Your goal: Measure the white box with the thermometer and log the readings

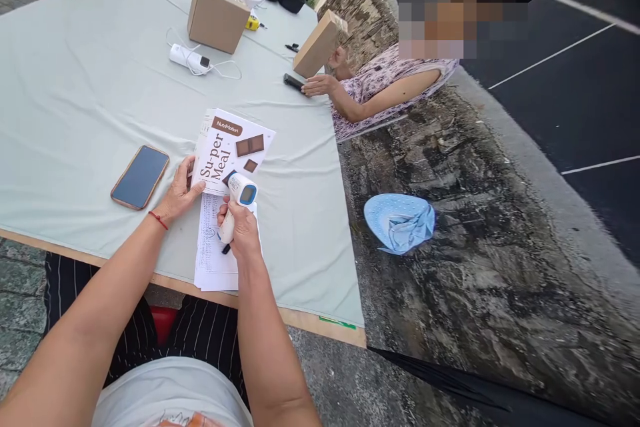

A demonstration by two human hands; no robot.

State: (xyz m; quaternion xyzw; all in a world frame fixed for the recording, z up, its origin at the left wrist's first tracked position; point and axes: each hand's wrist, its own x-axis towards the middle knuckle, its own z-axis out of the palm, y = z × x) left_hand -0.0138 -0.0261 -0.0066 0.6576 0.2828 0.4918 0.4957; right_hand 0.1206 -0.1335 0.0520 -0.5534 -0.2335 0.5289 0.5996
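Seated at a table draped in a pale cloth, reaching forward with both arms and holding the hands close together. Grasping a white "Su-per Meal" box by its lower left corner with the left hand, partly open around the edge: laying the thumb across the printed front and running the fingers up along the side, some of them out of sight. Slanting the left forearm up toward the box from the lower left, and wearing a red cord at the wrist.

Gripping a white thermometer in the right hand, closed around the handle with curled fingers. Tilting its small screen back toward the wearer and directing its front end at the box's lower part, just ahead of the right hand; impossible to tell whether touching. Extending the right forearm nearly straight ahead, angled slightly leftward.

Seen beneath and between the hands: printed sheets. Lying face up just left of the left hand: a phone. Placed well beyond both hands: a white device with a cord and a cardboard box. Visible ahead and to the right of the right hand: another person's hand, beside a black object. Lying well to the right of the right hand, off the table: a crumpled light-blue item.
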